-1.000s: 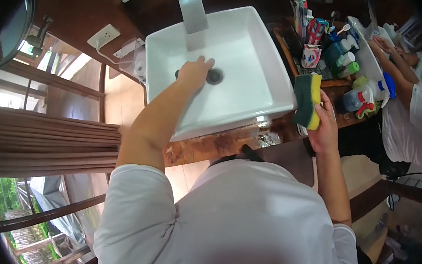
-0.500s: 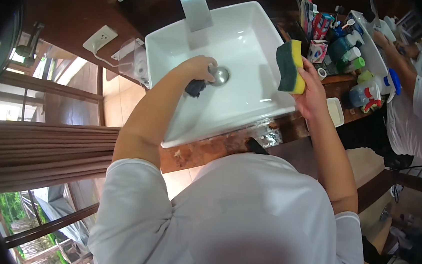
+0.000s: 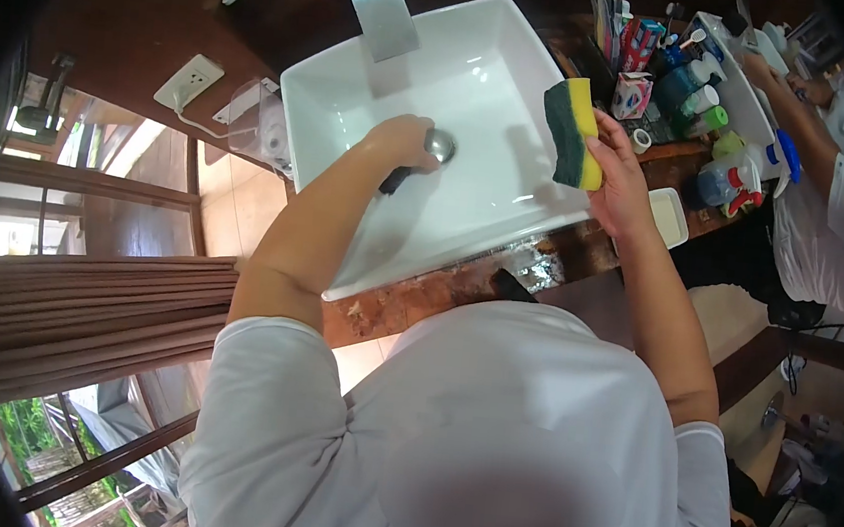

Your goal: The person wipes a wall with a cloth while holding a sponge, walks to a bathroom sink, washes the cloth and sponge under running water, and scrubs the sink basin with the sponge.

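Note:
Inside the white sink [image 3: 490, 169], my left hand [image 3: 404, 146] is closed over a dark cloth [image 3: 395, 179], mostly hidden beneath the palm. Its fingers lie against the round metal drain stopper [image 3: 440, 145]. My right hand [image 3: 618, 176] grips a yellow and dark green sponge [image 3: 576, 134] from its yellow side, raised above the sink's right rim. A metal faucet [image 3: 379, 9] reaches over the back of the basin.
Right of the sink are bottles [image 3: 693, 92], a spray bottle [image 3: 725, 185], a toothpaste box [image 3: 643, 44] and a white soap dish [image 3: 667, 217]. A wall outlet [image 3: 189, 81] with a plugged cord is at left. Another person's arm [image 3: 792, 110] is at far right.
My left hand has shifted slightly to the right and down, closer over the drain stopper, and less of the dark cloth shows. My right hand still holds the sponge in nearly the same place.

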